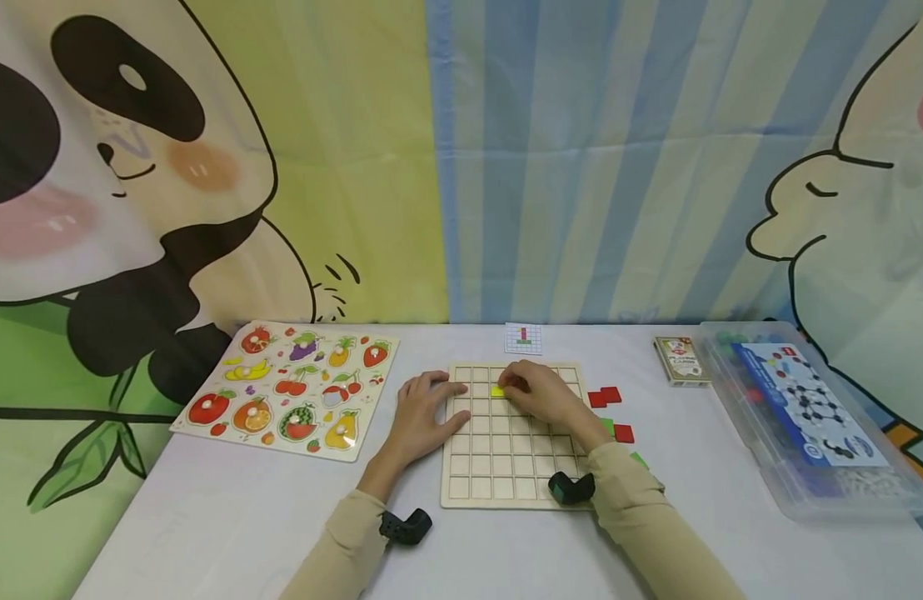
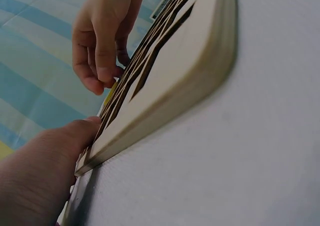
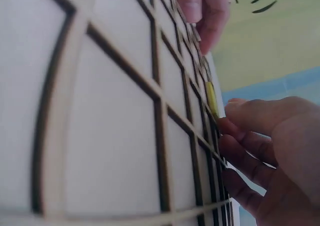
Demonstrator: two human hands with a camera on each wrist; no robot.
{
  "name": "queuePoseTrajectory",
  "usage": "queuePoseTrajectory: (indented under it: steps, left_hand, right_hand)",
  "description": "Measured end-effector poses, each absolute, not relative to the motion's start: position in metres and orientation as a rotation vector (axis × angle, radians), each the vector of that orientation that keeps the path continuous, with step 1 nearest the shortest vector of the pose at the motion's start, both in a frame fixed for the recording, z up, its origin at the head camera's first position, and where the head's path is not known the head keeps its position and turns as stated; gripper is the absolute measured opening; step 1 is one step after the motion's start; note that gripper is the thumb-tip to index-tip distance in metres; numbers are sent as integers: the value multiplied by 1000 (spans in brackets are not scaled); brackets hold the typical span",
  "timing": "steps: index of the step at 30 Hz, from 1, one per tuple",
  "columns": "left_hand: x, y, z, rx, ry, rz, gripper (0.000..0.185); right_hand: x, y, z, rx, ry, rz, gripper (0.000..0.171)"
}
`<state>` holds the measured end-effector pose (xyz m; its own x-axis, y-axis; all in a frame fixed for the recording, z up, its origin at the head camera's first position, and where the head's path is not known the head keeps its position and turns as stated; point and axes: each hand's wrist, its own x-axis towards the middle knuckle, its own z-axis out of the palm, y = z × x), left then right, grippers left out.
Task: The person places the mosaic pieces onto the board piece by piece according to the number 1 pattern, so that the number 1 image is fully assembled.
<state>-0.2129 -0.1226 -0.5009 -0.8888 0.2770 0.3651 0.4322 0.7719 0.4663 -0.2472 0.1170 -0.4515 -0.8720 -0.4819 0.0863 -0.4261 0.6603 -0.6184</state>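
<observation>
My right hand [image 1: 540,393] sits on the top rows of the wooden grid board [image 1: 506,467], fingers curled, tips pinching a small yellow tile [image 1: 497,391] down into a cell in the board's second row from the far edge. My left hand [image 1: 424,412] lies flat on the board's left edge, fingers relaxed and straight, holding nothing. Red tiles [image 1: 606,397] and a green tile [image 1: 607,426] lie on the table [image 1: 207,517] just right of the board. A pattern card [image 1: 523,337] sits beyond the board's far edge. Fruit puzzle [image 1: 289,387] left of the board; card box [image 1: 681,360] and clear plastic case [image 1: 806,417] well right of it.
</observation>
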Motion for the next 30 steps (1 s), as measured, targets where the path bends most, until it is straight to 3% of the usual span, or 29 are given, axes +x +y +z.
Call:
queuePoseTrajectory:
  steps: [13,21,30]
  left_hand:
    - [-213,-122,-501,-540,-2679,-822,28]
    - [-214,-122,-500,-530,-2679,-815,28]
    - [-212,-118,-497,-511,-2696,-830,27]
  right_hand:
    - [-232,196,-440,-692,2784,-1220,25]
    - [-223,243,-444,-498,2889,-1104,23]
    - [-218,264,-435,-468,2858,-1018,22]
